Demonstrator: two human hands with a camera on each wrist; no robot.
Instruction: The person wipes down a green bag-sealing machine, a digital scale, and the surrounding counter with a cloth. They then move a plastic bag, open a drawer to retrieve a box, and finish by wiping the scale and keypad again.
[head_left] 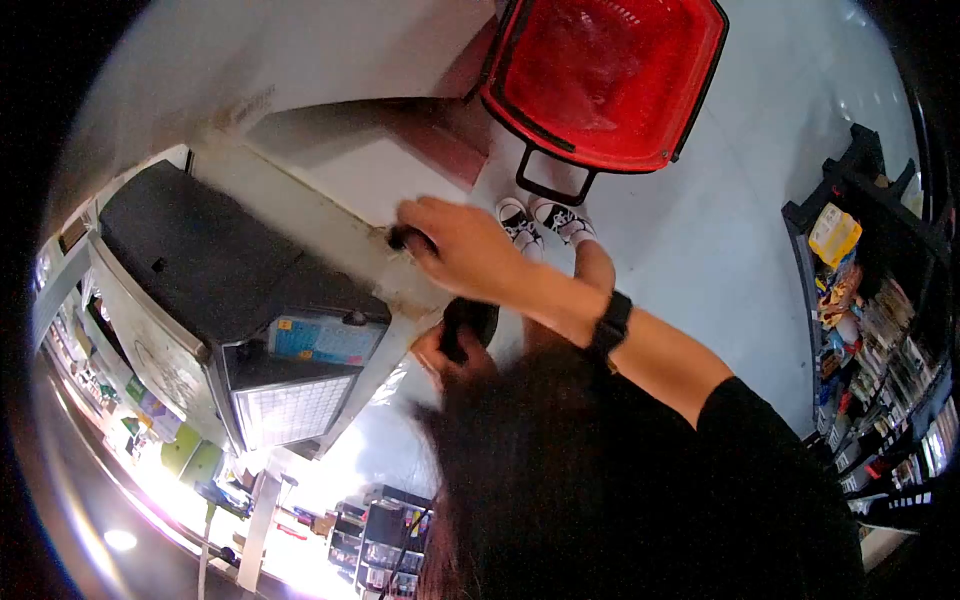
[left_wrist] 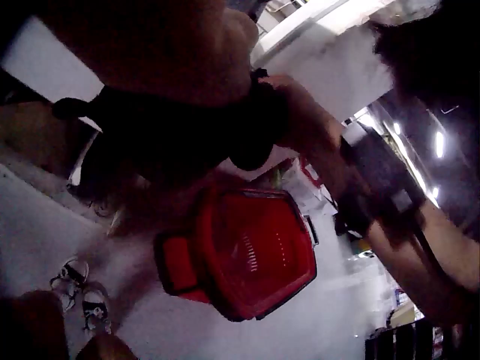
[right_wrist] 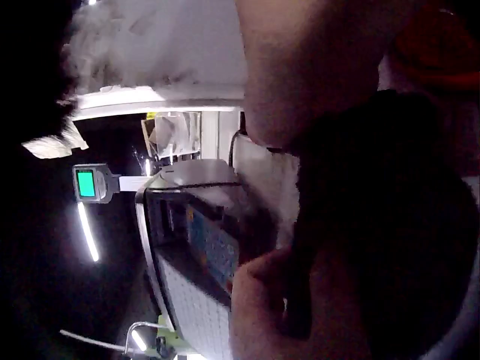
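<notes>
In the head view my right hand, blurred, curls its fingers around a small black part, beside a pale ledge. Lower down, my left hand grips a black rounded item, partly hidden by hair. In the left wrist view a dark black item spans the space under the near hand, with a loop-like end at its left. The right wrist view shows a large black mass between both hands. Its kind cannot be told, as it is too dark.
A red shopping basket with black handles stands on the floor by a person's sneakers. A weighing scale with a keypad and dark top is close to the left. Shelves of packaged goods stand at the right.
</notes>
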